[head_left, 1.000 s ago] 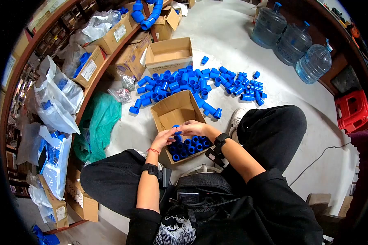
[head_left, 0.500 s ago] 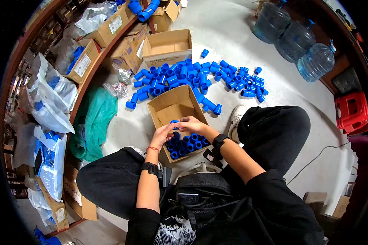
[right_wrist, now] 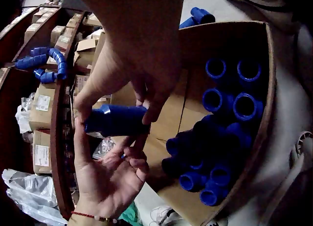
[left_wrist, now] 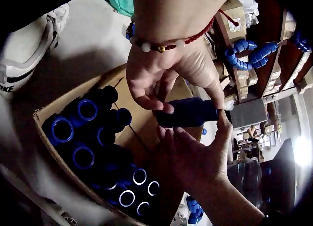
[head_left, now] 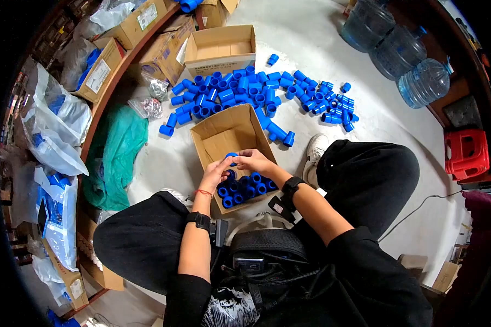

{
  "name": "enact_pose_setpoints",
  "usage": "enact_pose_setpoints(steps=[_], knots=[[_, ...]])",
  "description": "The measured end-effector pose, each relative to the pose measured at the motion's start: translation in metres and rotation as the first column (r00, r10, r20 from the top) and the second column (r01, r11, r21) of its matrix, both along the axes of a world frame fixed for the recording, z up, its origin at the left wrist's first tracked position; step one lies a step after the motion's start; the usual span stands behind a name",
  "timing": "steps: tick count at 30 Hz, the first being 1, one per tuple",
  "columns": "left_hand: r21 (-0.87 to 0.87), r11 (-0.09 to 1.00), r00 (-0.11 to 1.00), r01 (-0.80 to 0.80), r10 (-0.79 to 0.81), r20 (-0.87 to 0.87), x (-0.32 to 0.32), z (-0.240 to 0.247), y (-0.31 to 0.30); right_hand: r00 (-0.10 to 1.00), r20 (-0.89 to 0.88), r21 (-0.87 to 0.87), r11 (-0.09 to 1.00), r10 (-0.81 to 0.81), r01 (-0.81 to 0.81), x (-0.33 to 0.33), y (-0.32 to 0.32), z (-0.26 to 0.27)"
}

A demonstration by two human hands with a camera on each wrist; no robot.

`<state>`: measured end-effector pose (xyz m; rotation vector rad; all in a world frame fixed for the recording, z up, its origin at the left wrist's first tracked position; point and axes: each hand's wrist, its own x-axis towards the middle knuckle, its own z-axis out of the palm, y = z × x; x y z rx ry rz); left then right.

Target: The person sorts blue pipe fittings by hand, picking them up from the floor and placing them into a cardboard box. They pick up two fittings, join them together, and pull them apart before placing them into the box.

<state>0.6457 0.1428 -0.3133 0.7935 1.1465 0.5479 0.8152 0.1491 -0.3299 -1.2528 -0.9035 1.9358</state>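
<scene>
Over the near part of an open cardboard box (head_left: 218, 136), my two hands meet around one blue plastic pipe fitting (head_left: 232, 156). My left hand (head_left: 215, 172) pinches it between thumb and fingers. From the other side my right hand (head_left: 255, 162) grips it too, thumb at one end and fingers at the other in the right wrist view. There the fitting (right_wrist: 117, 119) lies sideways, with the left palm (right_wrist: 110, 184) turned up below it. Several similar blue fittings (left_wrist: 62, 130) stand on end in the box, round openings up, packed at the side nearest me.
A wide pile of loose blue fittings (head_left: 240, 87) lies on the floor beyond the box. Behind it stands a second open box (head_left: 221, 43). Loaded shelves and a green bag (head_left: 117, 158) are at left, water jugs (head_left: 425, 84) and a red stool (head_left: 466, 154) at right.
The head view has shifted, so the surroundings sit higher and most lie further left. Both hands stay together over the box, still holding the fitting.
</scene>
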Motion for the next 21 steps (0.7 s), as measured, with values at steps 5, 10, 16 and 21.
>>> enact_pose_setpoints(steps=[5, 10, 16, 21], knots=[[0.013, 1.000, 0.997, 0.002, -0.001, -0.077, 0.006, 0.003, 0.003, 0.998, -0.058, -0.079, 0.997, -0.017, 0.013, 0.000, 0.001, -0.013], [-0.062, 0.998, 0.995, -0.013, 0.007, -0.099, 0.008, 0.003, 0.003, 0.995, -0.094, -0.138, 0.990, -0.037, 0.024, 0.002, -0.001, -0.013], [-0.083, 0.996, 0.997, -0.046, 0.041, -0.058, 0.009, 0.004, 0.000, 0.986, -0.136, -0.136, 0.988, -0.098, 0.079, -0.001, -0.008, 0.008], [-0.091, 0.993, 0.996, -0.075, 0.079, 0.036, 0.009, 0.012, -0.004, 0.978, -0.174, -0.144, 0.985, -0.117, 0.092, 0.001, -0.007, 0.004]])
